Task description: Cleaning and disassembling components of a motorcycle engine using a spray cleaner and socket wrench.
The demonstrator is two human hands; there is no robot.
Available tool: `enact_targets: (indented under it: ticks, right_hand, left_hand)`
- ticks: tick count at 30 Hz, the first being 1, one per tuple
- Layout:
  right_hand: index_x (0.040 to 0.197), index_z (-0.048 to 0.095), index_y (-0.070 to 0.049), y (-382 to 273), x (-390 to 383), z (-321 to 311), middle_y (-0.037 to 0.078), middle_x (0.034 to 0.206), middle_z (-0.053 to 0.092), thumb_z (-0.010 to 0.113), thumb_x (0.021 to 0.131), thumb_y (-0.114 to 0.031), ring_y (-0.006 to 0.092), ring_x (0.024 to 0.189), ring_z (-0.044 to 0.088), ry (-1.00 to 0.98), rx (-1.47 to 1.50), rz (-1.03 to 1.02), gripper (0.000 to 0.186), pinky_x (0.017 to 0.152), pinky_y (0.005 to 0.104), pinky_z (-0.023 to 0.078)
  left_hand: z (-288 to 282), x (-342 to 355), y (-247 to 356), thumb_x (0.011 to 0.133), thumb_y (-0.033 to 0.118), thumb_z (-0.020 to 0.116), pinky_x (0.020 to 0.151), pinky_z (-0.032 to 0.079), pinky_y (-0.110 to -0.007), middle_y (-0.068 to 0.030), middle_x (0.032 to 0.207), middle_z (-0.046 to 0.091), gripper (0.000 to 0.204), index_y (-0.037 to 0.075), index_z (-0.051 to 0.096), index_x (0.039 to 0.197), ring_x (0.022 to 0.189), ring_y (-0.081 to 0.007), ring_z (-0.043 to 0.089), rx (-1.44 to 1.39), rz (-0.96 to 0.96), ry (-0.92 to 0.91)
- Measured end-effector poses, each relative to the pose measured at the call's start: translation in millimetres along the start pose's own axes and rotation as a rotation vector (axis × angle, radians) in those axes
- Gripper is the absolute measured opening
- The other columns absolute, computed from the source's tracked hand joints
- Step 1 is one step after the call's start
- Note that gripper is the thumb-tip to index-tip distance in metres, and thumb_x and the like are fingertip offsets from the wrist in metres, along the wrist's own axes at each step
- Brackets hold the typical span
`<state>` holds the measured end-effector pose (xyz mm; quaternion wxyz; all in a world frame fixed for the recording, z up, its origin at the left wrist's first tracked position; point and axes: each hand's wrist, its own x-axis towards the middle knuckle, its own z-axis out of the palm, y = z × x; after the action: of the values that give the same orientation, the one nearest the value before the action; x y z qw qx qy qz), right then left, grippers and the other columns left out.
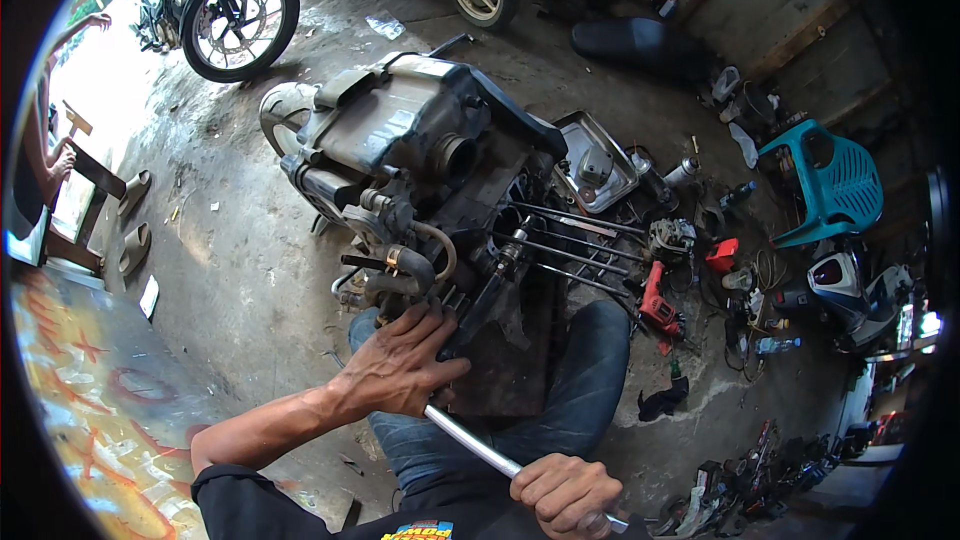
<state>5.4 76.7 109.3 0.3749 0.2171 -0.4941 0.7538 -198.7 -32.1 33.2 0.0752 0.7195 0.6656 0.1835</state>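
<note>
A long silver bar [475, 442], perhaps a wrench handle, slants across the front of my lap. My right hand [568, 495] is wrapped round its lower end. At the upper end, my left hand [405, 360] is closed over the bar with bent fingers, close against the low near side of a scooter engine [400, 265]; the bar's head is hidden under it. Just above that hand are a curved rubber hose [405, 270] and metal fittings. Long thin studs [580, 245] stick out rightward from the engine, with a silver socket-like piece [515, 245] beside them.
Beyond the studs lie a cylinder part [670, 238], a red power drill [658, 300] and a metal tray [600, 165]. A teal plastic chair [830, 180] stands at the right. Two motorcycles, one with a black front wheel [240, 22], are at the back. Another person's arm [45, 155] shows far left.
</note>
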Motion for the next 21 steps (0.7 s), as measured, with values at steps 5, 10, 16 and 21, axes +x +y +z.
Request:
enact_targets:
  ticks: [5,10,16,21]
  right_hand:
    - [0.049,0.038,-0.007,-4,-7,7,0.005,0.044,0.037,0.050,0.093,-0.010,0.0173,0.033,0.032,0.152,-0.045,0.018,0.045,0.041,0.0335,0.033]
    - [0.049,0.037,-0.007,-16,9,4,0.005,0.045,0.037,0.051,0.087,-0.007,0.0182,0.035,0.033,0.042,-0.075,0.167,0.040,0.044,0.0355,0.035]
    - [0.051,0.040,-0.005,-22,21,4,0.006,0.047,0.040,0.052,0.084,-0.004,0.0188,0.037,0.036,-0.019,-0.113,0.279,0.036,0.046,0.0360,0.035]
    - [0.053,0.042,-0.004,-25,29,13,0.008,0.048,0.044,0.054,0.083,0.000,0.0196,0.038,0.038,0.035,-0.145,0.289,0.033,0.047,0.0364,0.037]
  left_hand:
    - [1,2,1,0.073,0.042,0.070,0.113,0.033,-0.054,-0.0299,0.127,0.057,0.040,0.022,0.070,0.107,0.126,-0.0459,0.051,0.017,0.015,-0.002]
    - [2,1,1,0.075,0.043,0.068,0.113,0.033,-0.053,-0.0304,0.128,0.057,0.041,0.021,0.070,0.109,0.126,-0.0458,0.050,-0.003,0.014,0.004]
    - [7,1,-1,0.076,0.048,0.066,0.112,0.034,-0.052,-0.0300,0.126,0.057,0.043,0.020,0.071,0.108,0.126,-0.0456,0.051,0.007,0.020,0.017]
    - [5,3,-1,0.077,0.050,0.063,0.112,0.035,-0.053,-0.0298,0.125,0.058,0.044,0.019,0.072,0.108,0.124,-0.0457,0.052,-0.016,0.033,0.053]
